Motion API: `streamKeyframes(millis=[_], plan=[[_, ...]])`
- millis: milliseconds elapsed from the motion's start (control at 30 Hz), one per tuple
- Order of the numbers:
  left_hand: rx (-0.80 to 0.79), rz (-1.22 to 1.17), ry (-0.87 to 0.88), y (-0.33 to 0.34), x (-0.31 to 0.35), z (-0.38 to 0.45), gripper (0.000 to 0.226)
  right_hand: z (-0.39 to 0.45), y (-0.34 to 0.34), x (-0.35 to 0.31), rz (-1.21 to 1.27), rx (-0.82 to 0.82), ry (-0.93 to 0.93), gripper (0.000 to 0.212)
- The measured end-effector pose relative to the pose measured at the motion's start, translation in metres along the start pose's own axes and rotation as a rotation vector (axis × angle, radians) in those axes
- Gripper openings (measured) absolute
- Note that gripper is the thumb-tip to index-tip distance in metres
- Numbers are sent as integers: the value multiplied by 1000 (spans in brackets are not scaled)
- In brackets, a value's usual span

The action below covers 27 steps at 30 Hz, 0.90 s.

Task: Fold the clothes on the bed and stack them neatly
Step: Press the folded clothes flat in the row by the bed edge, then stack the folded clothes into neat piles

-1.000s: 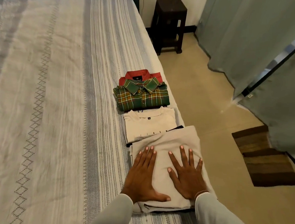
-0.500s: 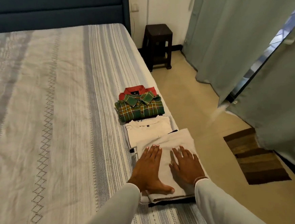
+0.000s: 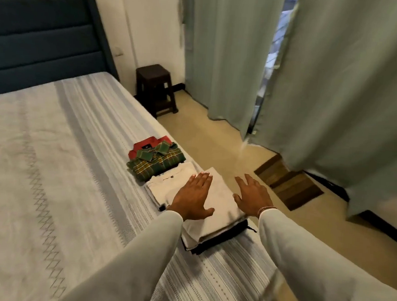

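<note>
Folded beige garment [image 3: 219, 199] lay atop small stack at bed [image 3: 47, 186] edge, dark item beneath it. Left hand [image 3: 193, 197] rested flat on garment's left part, fingers straight and close together, pointing toward white folded shirt [image 3: 166, 183] just beyond. Right hand [image 3: 253, 195] was at garment's right edge, fingers spread; contact unclear. Green plaid shirt [image 3: 158, 163] over red shirt [image 3: 145, 143] lay farther beyond garment.

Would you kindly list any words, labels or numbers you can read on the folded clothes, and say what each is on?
None can be read.
Red shirt: dark collar label, too small to read.
White T-shirt: small dark neck tag and dark print at its near edge, both blurred.
Green plaid shirt, beige garment: no text visible.
</note>
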<state>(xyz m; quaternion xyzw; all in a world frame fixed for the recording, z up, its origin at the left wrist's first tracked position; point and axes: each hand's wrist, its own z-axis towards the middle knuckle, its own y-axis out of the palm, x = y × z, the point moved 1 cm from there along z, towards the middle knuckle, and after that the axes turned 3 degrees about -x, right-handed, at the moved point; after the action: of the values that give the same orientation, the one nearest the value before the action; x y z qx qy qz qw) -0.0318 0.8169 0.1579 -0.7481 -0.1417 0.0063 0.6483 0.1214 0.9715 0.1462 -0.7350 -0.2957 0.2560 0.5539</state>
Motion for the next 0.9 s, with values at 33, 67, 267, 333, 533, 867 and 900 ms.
streamKeyframes(millis=[33,67,267,333,533,867,900], plan=[[8,21,35,-6,7,-2,105,-14,-7,2,9,5,35,68],[12,40,66,-10,15,-4,104,-27,-12,5,20,9,63,68],[8,104,285,-28,77,-16,100,-129,-30,34,81,59,284,68],[-4,110,349,-30,103,-19,99,-161,-29,47,112,74,356,67],[-22,120,544,-23,194,-21,102,-264,-26,99,180,88,589,65],[-73,228,940,3,411,-59,102,-477,9,179,332,104,963,64],[-76,239,1002,9,440,-72,103,-507,18,184,357,105,1017,64]])
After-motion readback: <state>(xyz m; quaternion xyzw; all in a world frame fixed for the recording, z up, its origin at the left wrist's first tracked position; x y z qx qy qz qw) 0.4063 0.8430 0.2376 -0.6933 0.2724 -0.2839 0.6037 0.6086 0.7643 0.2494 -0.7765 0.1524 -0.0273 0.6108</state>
